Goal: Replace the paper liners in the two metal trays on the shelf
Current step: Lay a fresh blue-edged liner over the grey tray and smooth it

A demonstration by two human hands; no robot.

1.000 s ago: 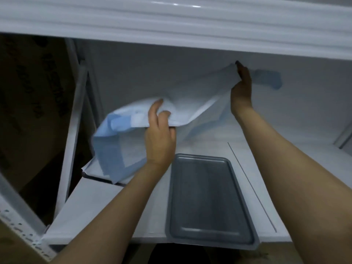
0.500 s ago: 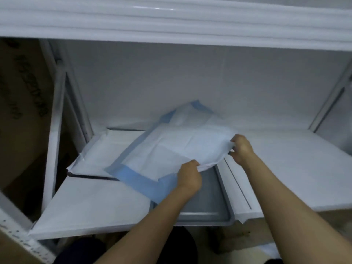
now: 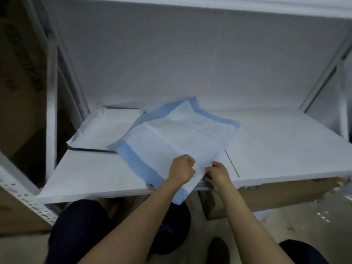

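Holding the paper liner (image 3: 171, 138), white with a blue border, spread flat over the middle of the shelf (image 3: 285, 149). Keeping it a little turned, with 1 blue corner hanging down past the front edge of the shelf. Covering with it almost the whole front tray (image 3: 151, 185), and showing only a small dark corner of this tray at the left blue border, close to the shelf edge.

Grasping the front part of the liner with the left hand (image 3: 182, 169), the fingers curled into the paper. Pinching the right front edge of the same liner with the right hand (image 3: 217, 173), the fingers bent down over this edge. Keeping the 2 hands just beside each other, without touching. Reaching with both bare forearms from below, up over the shelf edge.

Overlapping, at the back left, the right part of the back tray (image 3: 89, 149). Carrying there already a plain white sheet (image 3: 106, 130), with the dark rim of this tray showing along its front side.

Bending 2 knees (image 3: 76, 225) in dark cloth under the shelf, 1 at each side of the arms. Facing a white back wall (image 3: 190, 54). Looking also past the white upright (image 3: 51, 111) at the left to a brown cardboard box (image 3: 19, 92), and to more cardboard (image 3: 266, 191) under the shelf at the right.
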